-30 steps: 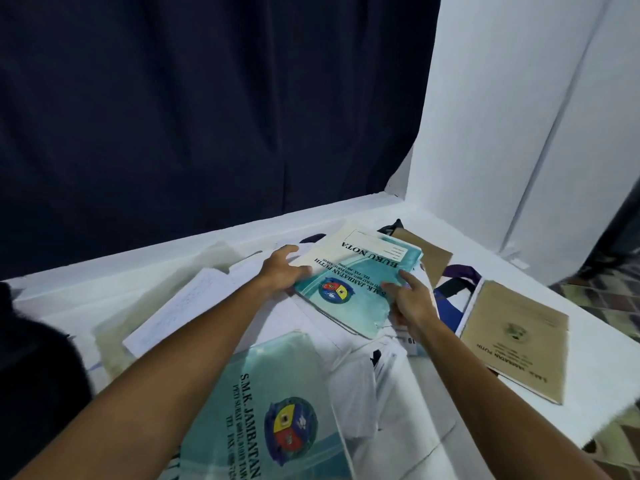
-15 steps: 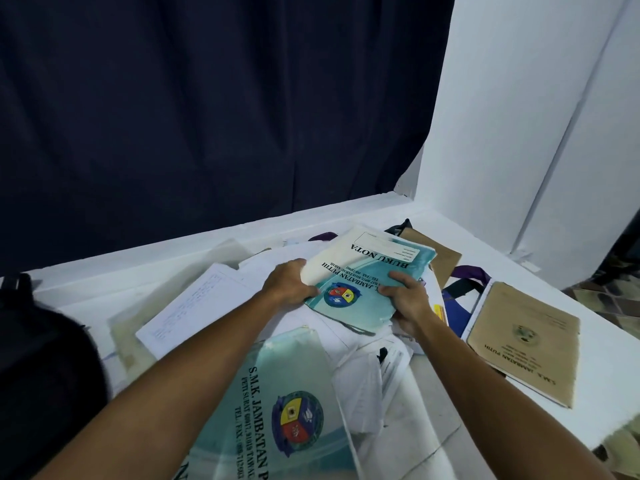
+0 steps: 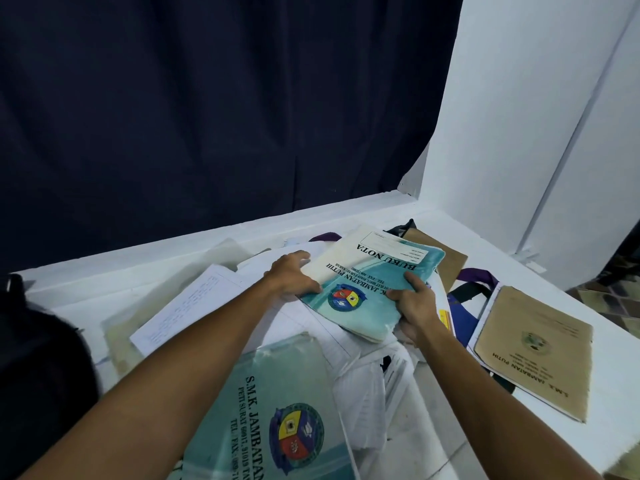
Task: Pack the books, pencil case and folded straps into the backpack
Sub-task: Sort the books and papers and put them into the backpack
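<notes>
We clamp the teal note book atop the paper pile on the worktop, left hand and right hand fingers curled round opposite edges, and should lift it level toward the black backpack.

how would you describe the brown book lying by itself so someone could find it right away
Start at the white table and follow its right side, past the pile of papers. The brown book lies flat there, right of both hands. Unlike the two teal books, its cover is plain tan with a faint crest, and no hand touches it.
</notes>
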`<act>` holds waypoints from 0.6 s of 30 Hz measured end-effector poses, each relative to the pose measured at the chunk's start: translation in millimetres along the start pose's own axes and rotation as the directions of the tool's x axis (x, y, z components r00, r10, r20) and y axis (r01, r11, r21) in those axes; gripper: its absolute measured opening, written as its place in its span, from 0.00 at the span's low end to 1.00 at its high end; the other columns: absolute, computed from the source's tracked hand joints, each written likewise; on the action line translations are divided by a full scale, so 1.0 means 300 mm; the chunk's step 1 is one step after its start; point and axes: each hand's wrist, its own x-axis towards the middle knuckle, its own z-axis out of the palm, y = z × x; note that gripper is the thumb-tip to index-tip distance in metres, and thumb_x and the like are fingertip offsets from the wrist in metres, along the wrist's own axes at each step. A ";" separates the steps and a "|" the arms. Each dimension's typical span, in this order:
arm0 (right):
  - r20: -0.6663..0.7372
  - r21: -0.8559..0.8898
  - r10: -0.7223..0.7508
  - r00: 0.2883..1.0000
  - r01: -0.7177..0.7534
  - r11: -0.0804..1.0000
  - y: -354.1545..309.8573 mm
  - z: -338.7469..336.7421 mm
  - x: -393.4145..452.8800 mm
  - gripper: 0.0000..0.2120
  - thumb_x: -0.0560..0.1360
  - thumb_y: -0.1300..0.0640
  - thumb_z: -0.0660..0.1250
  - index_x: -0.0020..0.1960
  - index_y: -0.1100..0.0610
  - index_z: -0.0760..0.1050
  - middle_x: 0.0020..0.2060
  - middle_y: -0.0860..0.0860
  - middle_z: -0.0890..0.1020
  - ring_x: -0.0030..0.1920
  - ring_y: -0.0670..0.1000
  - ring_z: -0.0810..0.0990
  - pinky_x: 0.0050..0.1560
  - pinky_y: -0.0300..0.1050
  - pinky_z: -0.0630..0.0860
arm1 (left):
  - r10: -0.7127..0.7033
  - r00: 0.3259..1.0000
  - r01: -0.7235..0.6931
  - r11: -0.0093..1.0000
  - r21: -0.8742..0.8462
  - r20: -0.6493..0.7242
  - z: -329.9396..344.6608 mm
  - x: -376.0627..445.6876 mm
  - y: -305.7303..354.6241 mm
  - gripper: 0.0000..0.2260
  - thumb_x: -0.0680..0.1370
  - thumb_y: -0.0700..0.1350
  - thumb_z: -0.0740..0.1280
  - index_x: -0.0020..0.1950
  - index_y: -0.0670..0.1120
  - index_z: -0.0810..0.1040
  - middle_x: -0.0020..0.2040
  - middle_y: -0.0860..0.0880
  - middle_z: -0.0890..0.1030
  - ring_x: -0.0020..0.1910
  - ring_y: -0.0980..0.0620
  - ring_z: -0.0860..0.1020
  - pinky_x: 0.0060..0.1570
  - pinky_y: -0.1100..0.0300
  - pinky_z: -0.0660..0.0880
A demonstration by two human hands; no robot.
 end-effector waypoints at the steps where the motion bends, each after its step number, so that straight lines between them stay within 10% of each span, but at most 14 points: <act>1: 0.007 -0.019 0.000 1.000 0.001 1.000 -0.012 -0.004 -0.004 0.35 0.74 0.80 0.58 0.77 0.60 0.56 0.67 0.60 0.71 0.53 0.62 0.77 0.50 0.56 0.76 | 0.007 1.000 -0.006 0.998 -0.062 0.009 -0.002 -0.008 0.005 0.37 0.68 0.44 0.78 0.74 0.48 0.66 0.72 0.46 0.71 0.67 0.47 0.71 0.63 0.57 0.72; 11: 0.099 -0.080 -0.059 0.993 0.067 0.994 -0.121 0.017 -0.045 0.34 0.74 0.76 0.60 0.74 0.51 0.65 0.63 0.57 0.75 0.47 0.57 0.82 0.33 0.50 0.82 | 0.212 0.970 -0.228 0.961 -0.155 -0.117 -0.181 -0.207 -0.027 0.18 0.74 0.49 0.74 0.62 0.47 0.80 0.47 0.50 0.78 0.37 0.60 0.74 0.38 0.66 0.70; 18: 0.320 -0.124 -0.049 0.946 0.093 0.988 -0.162 0.189 -0.140 0.30 0.75 0.71 0.61 0.73 0.50 0.67 0.61 0.54 0.79 0.43 0.54 0.85 0.33 0.48 0.82 | 0.263 0.876 -0.380 0.892 -0.243 -0.404 -0.467 -0.488 -0.099 0.06 0.80 0.51 0.65 0.48 0.55 0.82 0.45 0.61 0.82 0.44 0.69 0.77 0.46 0.67 0.72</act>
